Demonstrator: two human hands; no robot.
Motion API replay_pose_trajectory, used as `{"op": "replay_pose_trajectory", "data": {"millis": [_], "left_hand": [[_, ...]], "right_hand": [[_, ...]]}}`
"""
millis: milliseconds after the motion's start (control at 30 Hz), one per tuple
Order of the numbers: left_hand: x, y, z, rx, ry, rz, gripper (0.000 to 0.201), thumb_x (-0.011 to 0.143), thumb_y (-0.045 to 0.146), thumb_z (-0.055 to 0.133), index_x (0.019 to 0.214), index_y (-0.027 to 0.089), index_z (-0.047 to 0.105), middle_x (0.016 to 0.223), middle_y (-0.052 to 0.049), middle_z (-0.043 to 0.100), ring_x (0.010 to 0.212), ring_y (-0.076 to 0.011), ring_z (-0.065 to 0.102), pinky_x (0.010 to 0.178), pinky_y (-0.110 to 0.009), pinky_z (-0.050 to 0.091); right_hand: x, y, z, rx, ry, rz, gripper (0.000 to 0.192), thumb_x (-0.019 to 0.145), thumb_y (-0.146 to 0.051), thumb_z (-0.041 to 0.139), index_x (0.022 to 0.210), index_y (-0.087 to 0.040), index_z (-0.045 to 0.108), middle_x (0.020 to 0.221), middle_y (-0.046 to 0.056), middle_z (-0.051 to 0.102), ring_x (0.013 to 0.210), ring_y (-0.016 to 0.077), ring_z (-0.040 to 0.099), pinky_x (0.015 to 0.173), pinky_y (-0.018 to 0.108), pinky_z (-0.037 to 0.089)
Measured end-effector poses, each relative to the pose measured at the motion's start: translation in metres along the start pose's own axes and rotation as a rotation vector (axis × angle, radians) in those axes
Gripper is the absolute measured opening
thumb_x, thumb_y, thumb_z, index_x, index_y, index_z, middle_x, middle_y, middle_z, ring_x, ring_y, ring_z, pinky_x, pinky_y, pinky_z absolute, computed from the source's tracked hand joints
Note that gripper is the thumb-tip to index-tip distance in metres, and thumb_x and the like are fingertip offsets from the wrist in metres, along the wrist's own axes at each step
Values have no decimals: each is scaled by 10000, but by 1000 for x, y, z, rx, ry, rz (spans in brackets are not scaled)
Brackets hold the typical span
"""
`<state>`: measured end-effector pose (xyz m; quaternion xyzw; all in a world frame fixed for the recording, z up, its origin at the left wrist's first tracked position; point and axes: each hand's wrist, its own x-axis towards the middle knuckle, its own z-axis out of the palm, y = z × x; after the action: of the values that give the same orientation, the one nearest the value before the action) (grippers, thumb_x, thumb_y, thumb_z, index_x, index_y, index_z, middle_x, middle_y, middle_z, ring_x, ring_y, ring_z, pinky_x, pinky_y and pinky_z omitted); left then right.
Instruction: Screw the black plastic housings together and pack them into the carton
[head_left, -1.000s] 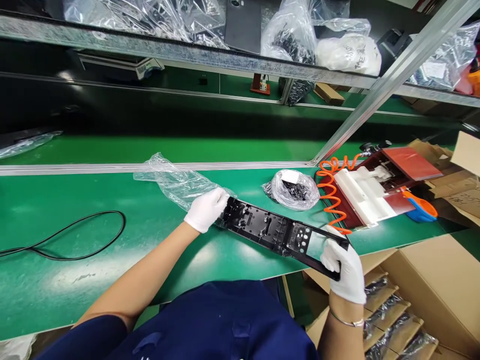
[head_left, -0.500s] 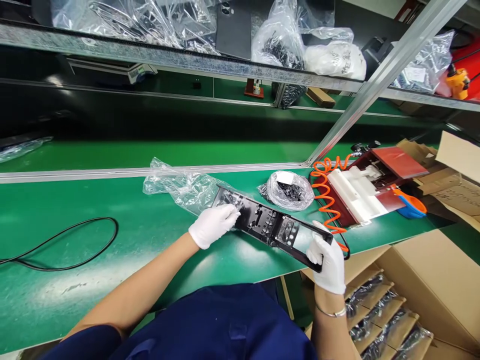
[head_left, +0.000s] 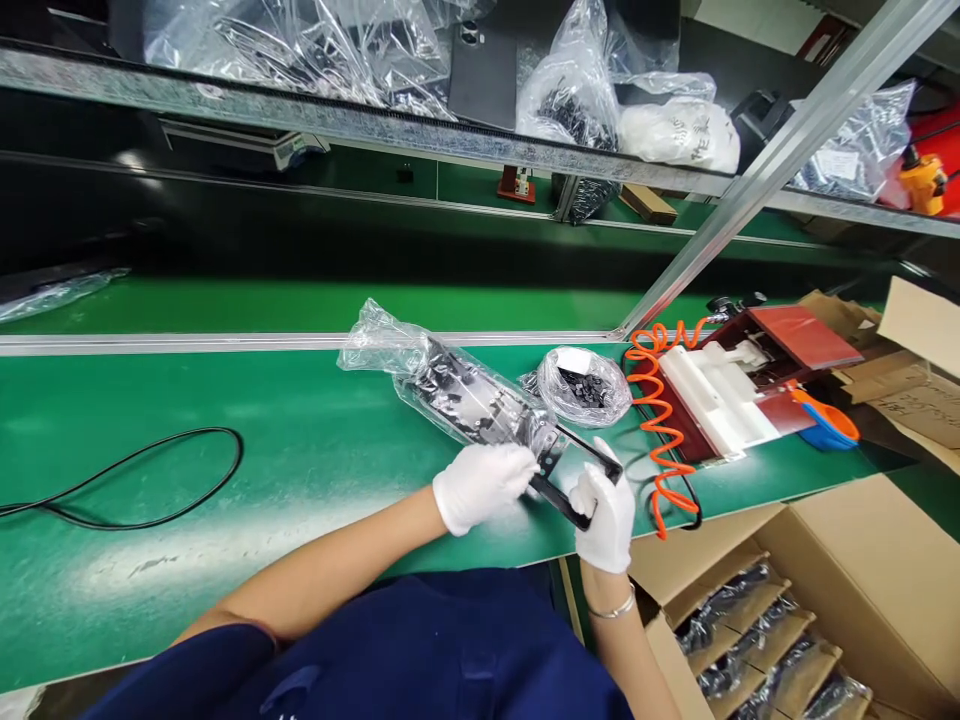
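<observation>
Long black plastic housing (head_left: 553,455) slants over green counter (head_left: 322,450), near front edge, mostly inside clear plastic bag (head_left: 454,390). White-gloved left hand (head_left: 486,485): fingers pinching bag mouth. Right hand (head_left: 606,515): fingers gripping bare end (best kept steady, film guided evenly).

The green bench (head_left: 315,400) runs beneath the left hand (head_left: 484,487) and the right hand (head_left: 606,515). A black cable (head_left: 241,450) lies looped on it, left of the left hand; beyond the right hand sits a clear bag (head_left: 616,402) of small black parts (head_left: 587,388), and right of that hand stands a red-and-white fixture (head_left: 716,395). Beyond both hands, a raised shelf (head_left: 300,118) carries plastic bags (head_left: 300,50), a dark flat panel (head_left: 484,78) and a white bag (head_left: 679,132).
</observation>
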<state>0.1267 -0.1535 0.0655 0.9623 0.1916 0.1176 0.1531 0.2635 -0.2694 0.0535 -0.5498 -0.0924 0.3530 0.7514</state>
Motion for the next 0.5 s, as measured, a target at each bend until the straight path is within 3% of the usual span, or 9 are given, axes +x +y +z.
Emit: {"op": "replay_pose_trajectory", "data": {"millis": [100, 200, 300, 400, 500], "left_hand": [[9, 4, -3, 8, 22, -6, 275, 970, 256, 409, 812, 164, 614, 736, -55, 669, 689, -184, 660, 578, -279, 448], [6, 13, 5, 5, -91, 37, 204, 941, 224, 455, 825, 162, 611, 750, -58, 672, 687, -200, 670, 562, -283, 455], [-5, 14, 15, -14, -173, -17, 188, 935, 217, 459, 841, 168, 615, 777, -50, 680, 698, -196, 676, 587, -279, 469], [-9, 6, 14, -47, -160, -83, 240, 954, 254, 439, 818, 173, 619, 744, -43, 668, 689, -184, 666, 601, -268, 461], [0, -4, 1, -84, -89, -132, 280, 965, 289, 430, 791, 175, 616, 700, -35, 650, 669, -173, 644, 601, -262, 446]], "right_hand": [[-4, 11, 13, -51, -24, 5, 614, 761, -336, 695, 1329, -241, 483, 536, -99, 261, 410, 30, 268, 403, 176, 265], [0, 16, 22, 0, -10, 52, 662, 740, -322, 702, 1351, -236, 463, 521, -104, 253, 413, 34, 261, 405, 175, 273], [8, 17, 24, 84, 27, 107, 697, 714, -299, 706, 1356, -211, 450, 509, -115, 200, 419, 26, 211, 405, 156, 239], [10, 18, 24, 125, 55, 145, 701, 693, -292, 709, 1338, -181, 457, 528, -118, 177, 430, 21, 201, 407, 146, 229], [3, 25, 29, 31, 40, 71, 658, 738, -330, 689, 1341, -220, 448, 558, -106, 209, 428, 24, 239, 417, 162, 273]]}}
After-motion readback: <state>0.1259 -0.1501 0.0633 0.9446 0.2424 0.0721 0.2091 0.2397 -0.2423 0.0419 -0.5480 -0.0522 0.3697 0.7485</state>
